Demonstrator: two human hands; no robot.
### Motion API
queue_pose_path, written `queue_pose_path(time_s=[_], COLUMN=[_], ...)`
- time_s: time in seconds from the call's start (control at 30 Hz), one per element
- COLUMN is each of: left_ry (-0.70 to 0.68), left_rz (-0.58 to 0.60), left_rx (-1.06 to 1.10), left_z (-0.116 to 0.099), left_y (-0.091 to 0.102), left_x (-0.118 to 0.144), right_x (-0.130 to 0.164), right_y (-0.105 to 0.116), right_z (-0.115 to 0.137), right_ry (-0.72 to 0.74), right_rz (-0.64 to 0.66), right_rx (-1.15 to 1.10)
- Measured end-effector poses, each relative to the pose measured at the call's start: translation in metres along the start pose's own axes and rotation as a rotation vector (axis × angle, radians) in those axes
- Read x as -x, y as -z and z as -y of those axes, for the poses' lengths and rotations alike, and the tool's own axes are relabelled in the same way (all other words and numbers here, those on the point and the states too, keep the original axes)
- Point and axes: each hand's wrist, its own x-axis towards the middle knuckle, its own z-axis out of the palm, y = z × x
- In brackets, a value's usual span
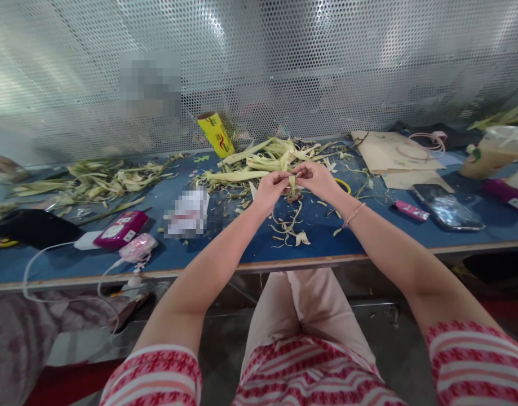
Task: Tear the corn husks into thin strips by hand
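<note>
My left hand (269, 190) and my right hand (318, 178) meet over the blue table, with thumbs and fingers pinched together. Between them is a small, pale green plant piece (292, 184) with a brownish, ragged lower end; both hands seem to grip it. Just behind lies a heap of long, pale green leaves and stalks (267, 160). Thin, root-like scraps (290, 225) are scattered on the table in front of my hands. A yellow ring-shaped thing (342, 185), partly hidden, lies beside my right wrist.
A yellow tube (216, 134) leans against the perforated metal panel (259, 67). Another leaf pile (102, 180) lies at left, near a purple box (121, 228). Rightward are cardboard (385, 152), a phone (448, 207) and a drink cup (493, 152). Someone's patterned clothing (17, 338) shows lower left.
</note>
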Motion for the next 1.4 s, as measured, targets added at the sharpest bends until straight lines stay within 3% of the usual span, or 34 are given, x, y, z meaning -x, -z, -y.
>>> queue_pose_path(time_s=[0.27,0.77,1.03,1.23,1.4], left_ry=[0.019,0.028,0.037,0.026,0.038], left_rz=[-0.057,-0.017,-0.059,-0.096,-0.134], left_rx=[0.023,0.052,0.084,0.063,0.103], left_z=[0.002,0.000,0.000,-0.002,-0.005], left_y=[-0.001,0.001,0.000,0.000,-0.003], left_x=[-0.003,0.000,0.001,0.002,0.004], right_x=[0.002,0.002,0.000,0.000,0.007], right_y=[-0.001,0.002,-0.004,-0.005,-0.006], right_z=[0.005,0.003,-0.001,0.000,0.005], right_ry=[0.022,0.079,-0.024,-0.169,-0.292], right_rz=[-0.013,-0.079,-0.057,-0.160,-0.031], right_rx=[-0.023,0.004,-0.114,-0.125,0.027])
